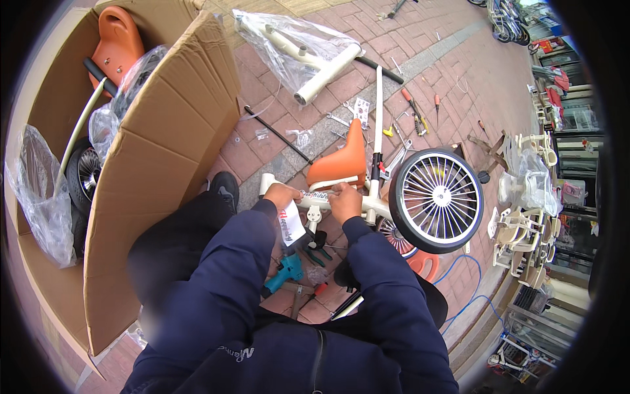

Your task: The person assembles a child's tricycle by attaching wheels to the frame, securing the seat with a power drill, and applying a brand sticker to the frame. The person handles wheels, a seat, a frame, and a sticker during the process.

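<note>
A cream-white bike frame (367,205) lies before me, with an orange seat (341,161) on its far side and a spoked black-tyred wheel (441,196) at its right. My left hand (282,196) is closed at the frame's left part, and a white sticker sheet (291,225) with red lettering hangs from it. Fingers of my right hand (346,203) are pinched together at the same tube, just below the seat. Between both hands a lettered sticker strip (317,196) runs along the tube. How firmly it is stuck down cannot be told.
An open cardboard box (164,157) with bike parts stands at left. A bagged cream frame (321,72) lies beyond. Around me are a teal power drill (285,273), a hammer (297,301), screwdrivers (413,105) and wrenches (397,157). A blue cord (474,262) runs at right.
</note>
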Available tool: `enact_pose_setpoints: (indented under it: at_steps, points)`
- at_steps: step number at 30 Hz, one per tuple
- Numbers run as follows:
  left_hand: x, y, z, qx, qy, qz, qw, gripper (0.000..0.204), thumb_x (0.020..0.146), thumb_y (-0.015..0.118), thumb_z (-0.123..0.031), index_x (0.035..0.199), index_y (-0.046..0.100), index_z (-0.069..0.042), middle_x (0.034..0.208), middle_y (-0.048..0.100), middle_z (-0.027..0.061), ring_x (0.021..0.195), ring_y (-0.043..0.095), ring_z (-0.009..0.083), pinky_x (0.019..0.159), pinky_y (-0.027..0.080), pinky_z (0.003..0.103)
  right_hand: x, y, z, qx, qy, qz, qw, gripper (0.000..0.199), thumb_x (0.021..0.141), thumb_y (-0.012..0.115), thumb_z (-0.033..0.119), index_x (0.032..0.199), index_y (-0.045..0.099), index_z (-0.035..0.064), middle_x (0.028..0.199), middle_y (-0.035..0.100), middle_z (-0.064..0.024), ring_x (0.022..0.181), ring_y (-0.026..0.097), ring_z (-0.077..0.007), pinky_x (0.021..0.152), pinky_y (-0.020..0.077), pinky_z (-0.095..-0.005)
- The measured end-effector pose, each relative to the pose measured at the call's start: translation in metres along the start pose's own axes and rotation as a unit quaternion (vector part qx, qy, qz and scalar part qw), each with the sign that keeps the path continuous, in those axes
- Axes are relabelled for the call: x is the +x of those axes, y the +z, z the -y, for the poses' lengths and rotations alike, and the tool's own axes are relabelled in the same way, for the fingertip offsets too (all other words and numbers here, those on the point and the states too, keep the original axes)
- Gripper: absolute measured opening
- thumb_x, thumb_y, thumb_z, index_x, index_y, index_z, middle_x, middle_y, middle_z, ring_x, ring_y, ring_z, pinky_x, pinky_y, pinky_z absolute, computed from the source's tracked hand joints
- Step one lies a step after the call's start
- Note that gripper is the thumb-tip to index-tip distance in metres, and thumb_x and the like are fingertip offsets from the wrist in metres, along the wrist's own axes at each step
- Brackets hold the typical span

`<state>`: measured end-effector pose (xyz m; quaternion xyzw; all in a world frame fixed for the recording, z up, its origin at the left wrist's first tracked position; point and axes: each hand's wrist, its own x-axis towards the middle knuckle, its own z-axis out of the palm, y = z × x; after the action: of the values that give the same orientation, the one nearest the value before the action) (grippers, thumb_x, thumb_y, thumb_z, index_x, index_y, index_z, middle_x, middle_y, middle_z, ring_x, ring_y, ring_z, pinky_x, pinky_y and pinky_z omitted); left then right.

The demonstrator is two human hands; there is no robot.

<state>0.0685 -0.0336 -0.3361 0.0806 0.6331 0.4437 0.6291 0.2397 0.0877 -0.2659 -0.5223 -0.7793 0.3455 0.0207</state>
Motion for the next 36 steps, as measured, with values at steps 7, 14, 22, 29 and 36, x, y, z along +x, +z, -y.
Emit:
enact_pose_setpoints:
  at_steps: [7, 14, 22, 29, 36]
  points:
    - [0.009, 0.009, 0.034, -0.004, 0.013, -0.052, 0.999, 0.02, 0.084, 0.076, -0.01, 0.094, 0.074, 0.008, 0.087, 0.073, 0.0144, 0.069, 0.067, 0.0194, 0.065, 0.053, 0.032, -0.003, 0.01, 0.015, -0.103, -0.007, 0.026, 0.994, 0.019, 0.08, 0.072, 0.01, 0.096, 0.068, 0.0012, 0.092, 0.071, -0.0223, 0.091, 0.069, -0.0401, 0.083, 0.0538, -0.0481]
    - [-0.014, 0.03, 0.012, 0.187, 0.039, -0.163, 0.968, 0.031, 0.08, 0.082, -0.027, 0.085, 0.074, 0.003, 0.074, 0.072, 0.0158, 0.066, 0.07, 0.0227, 0.063, 0.054, 0.036, -0.006, 0.014, 0.021, -0.164, -0.057, 0.006, 0.985, 0.01, 0.083, 0.064, 0.007, 0.092, 0.063, 0.002, 0.093, 0.068, -0.0223, 0.086, 0.067, -0.0435, 0.08, 0.0535, -0.052]
    - [-0.016, 0.032, 0.013, 0.249, -0.008, -0.21, 0.945, 0.044, 0.083, 0.079, -0.038, 0.084, 0.075, 0.006, 0.079, 0.073, 0.0203, 0.071, 0.071, 0.0321, 0.071, 0.054, 0.042, -0.012, 0.014, 0.023, -0.174, -0.075, 0.001, 0.982, 0.007, 0.086, 0.06, 0.006, 0.091, 0.062, 0.002, 0.094, 0.067, -0.0224, 0.086, 0.067, -0.0437, 0.077, 0.054, -0.0523]
    - [-0.014, 0.023, 0.023, 0.244, -0.025, -0.202, 0.948, 0.051, 0.086, 0.077, -0.043, 0.086, 0.074, 0.008, 0.081, 0.072, 0.022, 0.073, 0.07, 0.0334, 0.073, 0.053, 0.043, -0.014, 0.004, 0.02, -0.178, -0.054, 0.026, 0.982, 0.016, 0.083, 0.069, 0.01, 0.096, 0.064, 0.0019, 0.099, 0.068, -0.0224, 0.094, 0.066, -0.0429, 0.081, 0.0527, -0.052]
    - [-0.017, 0.023, 0.023, 0.249, -0.031, -0.206, 0.946, 0.052, 0.086, 0.075, -0.046, 0.086, 0.073, 0.006, 0.085, 0.072, 0.0222, 0.079, 0.07, 0.0346, 0.077, 0.053, 0.043, -0.016, -0.021, 0.012, -0.306, -0.106, -0.06, 0.944, 0.006, 0.083, 0.061, 0.005, 0.088, 0.063, 0.0035, 0.091, 0.066, -0.0148, 0.09, 0.065, -0.0361, 0.076, 0.0545, -0.0462]
